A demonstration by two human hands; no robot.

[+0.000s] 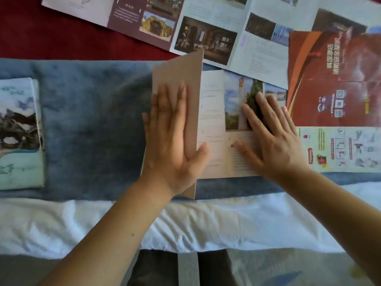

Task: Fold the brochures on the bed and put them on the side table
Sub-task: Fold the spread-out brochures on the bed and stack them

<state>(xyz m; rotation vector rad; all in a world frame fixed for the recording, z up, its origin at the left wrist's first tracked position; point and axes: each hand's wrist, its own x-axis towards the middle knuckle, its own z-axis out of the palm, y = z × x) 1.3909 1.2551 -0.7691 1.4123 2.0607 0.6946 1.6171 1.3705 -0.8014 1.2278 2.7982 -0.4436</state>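
Note:
A beige brochure [214, 124] lies on the blue bed runner [92, 124] in front of me. Its left panel [177, 71] is turned up and over toward the right. My left hand [171, 137] lies flat on that panel, fingers spread, thumb hooked over its edge. My right hand [270, 137] presses flat on the brochure's right part, over a photo of a tower. A folded brochure [19, 133] with a rocky arch picture rests at the left edge.
Several unfolded brochures lie beyond: a long maroon and white one [206, 32] across the top, a red one [334, 79] at the right, a pale green one [340, 149] below it. White bedding [103, 223] runs along the near edge.

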